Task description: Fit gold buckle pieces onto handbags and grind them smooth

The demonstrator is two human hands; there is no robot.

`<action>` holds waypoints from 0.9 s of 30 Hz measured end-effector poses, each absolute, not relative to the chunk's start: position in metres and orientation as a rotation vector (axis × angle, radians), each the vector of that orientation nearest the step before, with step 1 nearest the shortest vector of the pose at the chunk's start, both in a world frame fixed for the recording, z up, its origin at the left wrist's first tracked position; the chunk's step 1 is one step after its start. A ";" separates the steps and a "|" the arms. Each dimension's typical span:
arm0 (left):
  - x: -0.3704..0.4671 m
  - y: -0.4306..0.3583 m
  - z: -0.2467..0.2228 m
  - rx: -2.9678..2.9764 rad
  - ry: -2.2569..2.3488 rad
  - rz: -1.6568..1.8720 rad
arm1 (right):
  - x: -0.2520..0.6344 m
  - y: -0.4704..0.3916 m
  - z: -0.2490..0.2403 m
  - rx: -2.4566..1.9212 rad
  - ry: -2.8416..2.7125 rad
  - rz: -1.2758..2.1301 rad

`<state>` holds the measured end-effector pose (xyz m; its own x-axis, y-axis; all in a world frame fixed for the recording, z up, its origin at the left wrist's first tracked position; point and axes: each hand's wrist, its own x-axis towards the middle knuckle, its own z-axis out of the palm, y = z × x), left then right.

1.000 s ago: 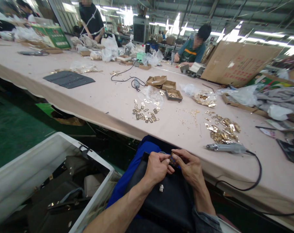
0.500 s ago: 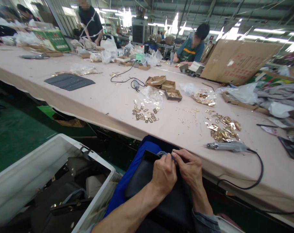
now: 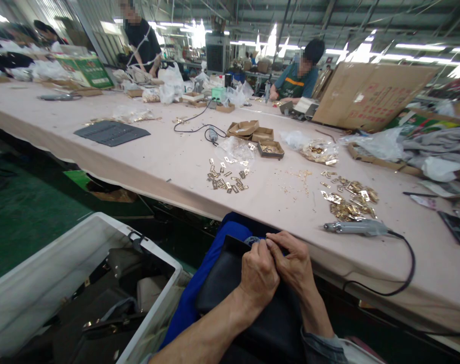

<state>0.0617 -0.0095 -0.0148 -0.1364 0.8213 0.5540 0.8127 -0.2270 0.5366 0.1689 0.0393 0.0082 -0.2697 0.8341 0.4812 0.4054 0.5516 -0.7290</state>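
A black leather-like bag (image 3: pixel 224 280) lies on my lap, over blue cloth (image 3: pixel 190 298). My left hand (image 3: pixel 259 273) is closed above its far edge, fingertips pinched together. Right against it, my right hand (image 3: pixel 293 258) is closed too, thumb and forefinger meeting at the left fingertips. Whatever sits between the fingers is hidden by the knuckles. A bit of greyish-blue material (image 3: pixel 252 240) shows just beyond the left fingers.
On the table (image 3: pixel 176 156) lie a pile of gold metal plates (image 3: pixel 351 199), smaller plates (image 3: pixel 225 179), a corded electric screwdriver (image 3: pixel 351 227), and small boxes (image 3: pixel 270 148). A white bin (image 3: pixel 165 258) of dark bags stands left. A co-worker (image 3: pixel 300 73) sits across.
My right hand has shifted slightly left, closer against my left hand. The fingers of both stay pinched at the same spot, and the view has turned a little.
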 end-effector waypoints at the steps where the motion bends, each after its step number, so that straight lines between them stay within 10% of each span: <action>1: 0.061 -0.010 -0.015 2.057 1.939 1.335 | 0.169 0.039 0.008 -1.002 -1.883 0.593; 27: 0.052 -0.018 -0.009 1.762 1.593 1.678 | 0.161 0.026 0.023 -0.880 -1.911 0.580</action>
<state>0.0519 -0.0175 -0.0090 -0.2486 0.7884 0.5627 0.5210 -0.3809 0.7639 0.1609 0.0264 0.0230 -0.3180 0.7737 0.5480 0.3384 0.6325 -0.6967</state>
